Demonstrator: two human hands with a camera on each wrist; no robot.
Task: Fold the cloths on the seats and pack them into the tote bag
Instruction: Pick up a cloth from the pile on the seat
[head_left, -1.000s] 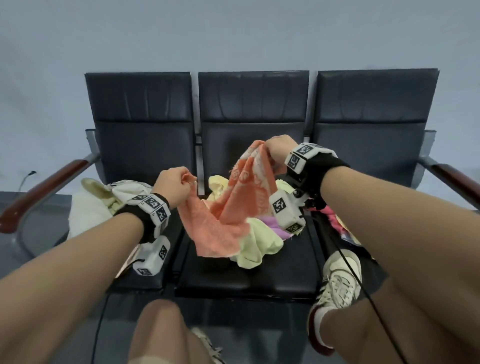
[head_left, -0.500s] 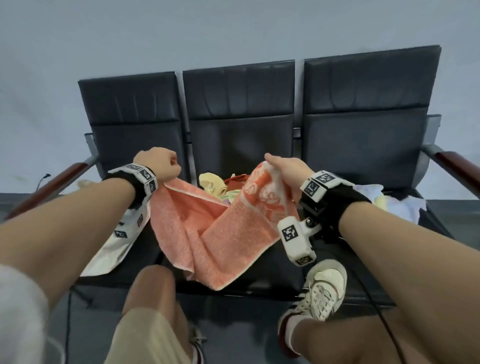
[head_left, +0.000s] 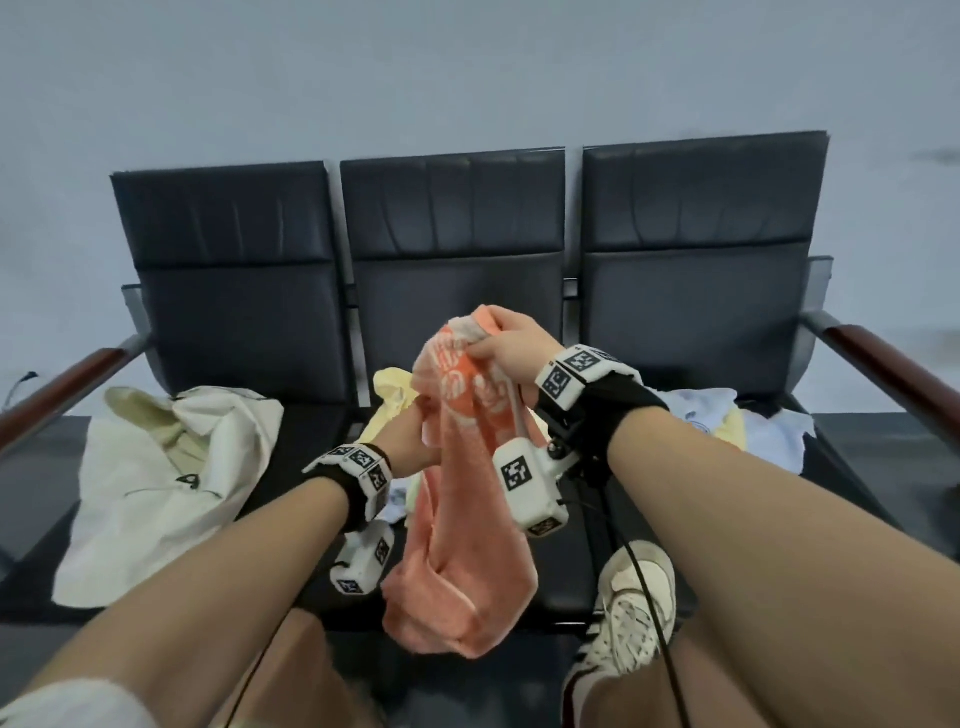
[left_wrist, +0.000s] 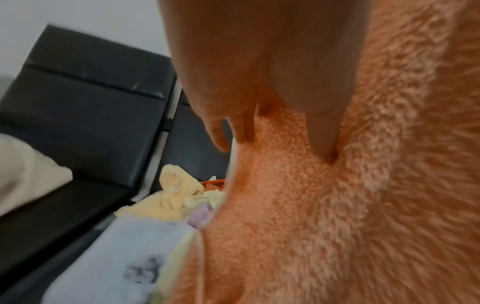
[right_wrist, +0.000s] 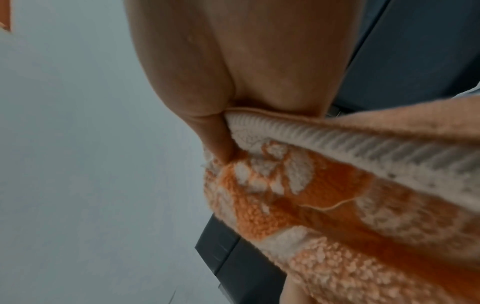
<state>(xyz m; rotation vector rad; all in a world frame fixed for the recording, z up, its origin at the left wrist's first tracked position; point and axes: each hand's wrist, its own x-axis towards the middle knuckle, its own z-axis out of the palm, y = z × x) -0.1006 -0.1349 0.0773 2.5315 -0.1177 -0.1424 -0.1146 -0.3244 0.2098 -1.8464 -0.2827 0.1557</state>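
So the right hand (head_left: 511, 343) has the orange towel (head_left: 462, 525) pinched by its top edge, thumb and fingers squeezed together on the striped hem (right_wrist: 337, 142), and everything else hangs straight down from those fingers in a loose, doubled-over drape. The left hand (head_left: 410, 441) sits lower, pressed against the side of the hanging cloth; from the wrist view its fingers (left_wrist: 322, 127) look fairly straight and close together, lying flat on the terry rather than gripping it (can't see the thumb well enough to say more).

What I'd worry about: the whole weight hangs off one small pinch. If those right fingertips slide off the hem, the towel drops past the left fingers onto the pile of other cloths (head_left: 395, 400) just behind and below them, and it's back to untangling. Also, the bottom end below the left fingers is bunched and twisted, so any fold made now probably comes out lopsided unless the corners get matched first.

The tote bag (head_left: 156, 483) lies slumped on the seat (head_left: 291, 447) well off to the outer side of the left fingers, mouth half collapsed, so a sloppy bundle likely snags going in. More cloths (head_left: 737, 426) wait beyond the right wrist.
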